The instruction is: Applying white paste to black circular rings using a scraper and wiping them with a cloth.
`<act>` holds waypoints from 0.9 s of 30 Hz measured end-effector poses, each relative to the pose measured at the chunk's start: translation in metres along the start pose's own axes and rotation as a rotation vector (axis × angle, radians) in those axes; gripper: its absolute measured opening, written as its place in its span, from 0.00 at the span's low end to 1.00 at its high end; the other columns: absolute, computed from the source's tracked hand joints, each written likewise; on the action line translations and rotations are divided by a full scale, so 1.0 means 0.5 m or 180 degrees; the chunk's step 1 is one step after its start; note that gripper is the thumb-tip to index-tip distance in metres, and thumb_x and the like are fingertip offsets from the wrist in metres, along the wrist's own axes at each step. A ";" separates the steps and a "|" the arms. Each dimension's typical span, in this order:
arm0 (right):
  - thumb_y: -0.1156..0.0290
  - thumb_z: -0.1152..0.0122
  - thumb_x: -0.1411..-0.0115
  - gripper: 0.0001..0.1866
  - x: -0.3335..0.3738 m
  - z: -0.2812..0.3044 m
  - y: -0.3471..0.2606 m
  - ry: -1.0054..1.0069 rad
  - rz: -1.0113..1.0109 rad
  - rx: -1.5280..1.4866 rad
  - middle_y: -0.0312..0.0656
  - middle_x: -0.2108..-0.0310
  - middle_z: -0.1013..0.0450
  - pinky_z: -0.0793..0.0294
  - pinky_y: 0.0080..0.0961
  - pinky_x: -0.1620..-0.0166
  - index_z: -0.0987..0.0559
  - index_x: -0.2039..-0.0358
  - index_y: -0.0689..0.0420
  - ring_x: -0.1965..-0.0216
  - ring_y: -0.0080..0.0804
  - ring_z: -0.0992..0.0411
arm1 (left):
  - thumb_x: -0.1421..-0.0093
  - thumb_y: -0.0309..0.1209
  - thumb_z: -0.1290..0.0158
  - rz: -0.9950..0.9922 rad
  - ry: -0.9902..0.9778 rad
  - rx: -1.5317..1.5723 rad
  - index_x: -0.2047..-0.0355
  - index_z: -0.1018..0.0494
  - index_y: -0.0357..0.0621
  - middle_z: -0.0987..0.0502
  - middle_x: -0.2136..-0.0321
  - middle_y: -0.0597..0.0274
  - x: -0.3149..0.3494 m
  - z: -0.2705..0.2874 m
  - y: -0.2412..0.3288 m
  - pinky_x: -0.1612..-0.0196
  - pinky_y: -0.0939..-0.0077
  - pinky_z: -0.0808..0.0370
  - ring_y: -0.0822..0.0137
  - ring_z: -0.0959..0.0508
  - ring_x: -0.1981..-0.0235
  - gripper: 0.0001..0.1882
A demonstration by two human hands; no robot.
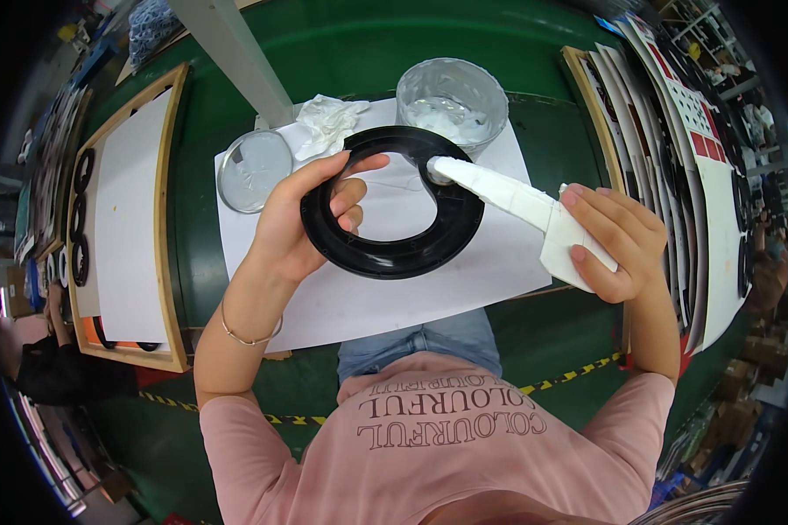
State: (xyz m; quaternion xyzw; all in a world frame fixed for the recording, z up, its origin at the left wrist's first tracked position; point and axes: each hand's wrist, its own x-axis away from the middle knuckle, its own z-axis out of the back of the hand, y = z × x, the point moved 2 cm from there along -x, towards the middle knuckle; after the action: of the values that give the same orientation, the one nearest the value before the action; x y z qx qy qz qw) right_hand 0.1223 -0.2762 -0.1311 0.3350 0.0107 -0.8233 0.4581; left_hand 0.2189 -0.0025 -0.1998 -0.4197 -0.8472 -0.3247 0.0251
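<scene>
The left hand (296, 214), fingers (350, 192) partly hidden, curls closed round a black ring (394, 260); the right hand (622, 241) clasps a white scraper (521, 206).

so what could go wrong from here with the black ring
The black ring is held at one side by the left hand, so it might twist if the white applicator in the right hand presses hard on the opposite side. The open tub appears just beyond the ring, so a careless swing could perhaps knock it and spill its whitish contents onto the white sheet.
</scene>
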 end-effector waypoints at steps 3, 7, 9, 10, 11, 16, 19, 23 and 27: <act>0.76 0.45 0.58 0.10 0.001 0.004 0.000 -0.0040 0.0033 -0.0018 0.54 0.68 0.27 0.24 0.34 0.67 0.33 0.72 0.55 0.69 0.45 0.25 | 0.38 0.36 0.63 -0.0008 -0.0004 -0.0023 0.54 0.36 0.29 0.40 0.89 0.71 -0.001 0.002 0.000 0.83 0.86 0.34 0.75 0.32 0.86 0.20; 0.76 0.44 0.59 0.11 -0.009 0.014 0.004 -0.0084 0.0062 -0.0007 0.54 0.68 0.27 0.24 0.33 0.67 0.32 0.71 0.54 0.70 0.44 0.25 | 0.39 0.34 0.62 -0.0155 0.0084 -0.0206 0.55 0.35 0.30 0.39 0.89 0.70 -0.002 0.001 -0.001 0.83 0.85 0.31 0.73 0.29 0.87 0.19; 0.73 0.42 0.58 0.14 -0.016 0.017 0.008 -0.0130 -0.0014 0.0137 0.47 0.69 0.26 0.26 0.25 0.69 0.31 0.68 0.46 0.70 0.37 0.25 | 0.39 0.34 0.62 -0.0310 0.0127 -0.0396 0.55 0.35 0.30 0.39 0.89 0.69 0.001 0.001 0.000 0.82 0.84 0.30 0.72 0.29 0.87 0.19; 0.73 0.42 0.58 0.14 -0.020 0.019 0.012 -0.0126 -0.0011 0.0130 0.47 0.69 0.26 0.26 0.25 0.69 0.31 0.68 0.46 0.70 0.37 0.25 | 0.39 0.33 0.62 -0.0467 0.0172 -0.0586 0.56 0.35 0.30 0.39 0.89 0.69 0.004 0.002 0.001 0.82 0.83 0.30 0.71 0.29 0.87 0.18; 0.75 0.43 0.58 0.13 -0.022 0.022 0.018 -0.0156 0.0000 0.0020 0.50 0.68 0.26 0.25 0.30 0.68 0.31 0.69 0.50 0.70 0.41 0.25 | 0.39 0.33 0.62 -0.0462 0.0164 -0.0584 0.56 0.35 0.30 0.39 0.89 0.69 0.005 -0.001 0.001 0.82 0.83 0.30 0.71 0.29 0.87 0.18; 0.79 0.46 0.53 0.10 -0.004 0.009 0.070 0.0169 -0.0967 -0.0468 0.52 0.67 0.26 0.26 0.31 0.67 0.28 0.68 0.55 0.69 0.45 0.26 | 0.41 0.34 0.59 -0.0984 0.0415 -0.1449 0.56 0.35 0.30 0.39 0.89 0.68 0.021 -0.009 0.009 0.81 0.81 0.30 0.69 0.28 0.87 0.19; 0.78 0.47 0.52 0.12 -0.012 -0.046 0.096 -0.0178 -0.1218 -0.0187 0.49 0.66 0.26 0.26 0.28 0.66 0.27 0.65 0.53 0.67 0.42 0.26 | 0.41 0.34 0.59 -0.1031 0.0525 -0.1647 0.55 0.35 0.29 0.39 0.89 0.67 0.026 -0.018 0.007 0.81 0.81 0.30 0.68 0.28 0.87 0.19; 0.77 0.45 0.53 0.14 -0.004 -0.089 0.070 -0.0910 -0.0704 0.0380 0.46 0.64 0.26 0.26 0.27 0.64 0.27 0.63 0.52 0.66 0.39 0.26 | 0.41 0.34 0.59 -0.1044 0.0537 -0.1639 0.55 0.36 0.30 0.39 0.89 0.67 0.040 -0.006 0.008 0.81 0.81 0.31 0.69 0.28 0.88 0.19; 0.73 0.43 0.54 0.15 0.023 -0.054 0.016 -0.1041 -0.0299 0.0637 0.44 0.63 0.27 0.26 0.27 0.66 0.27 0.63 0.50 0.66 0.38 0.26 | 0.41 0.33 0.59 -0.1161 0.0694 -0.1531 0.55 0.36 0.30 0.39 0.89 0.67 0.056 0.022 0.021 0.82 0.81 0.31 0.69 0.29 0.88 0.19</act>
State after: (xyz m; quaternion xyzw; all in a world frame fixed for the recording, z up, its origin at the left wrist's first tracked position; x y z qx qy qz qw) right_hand 0.1389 -0.2807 -0.1561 0.2398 -0.1302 -0.8842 0.3791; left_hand 0.2107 0.0277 -0.1939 -0.2176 -0.7997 -0.5579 -0.0428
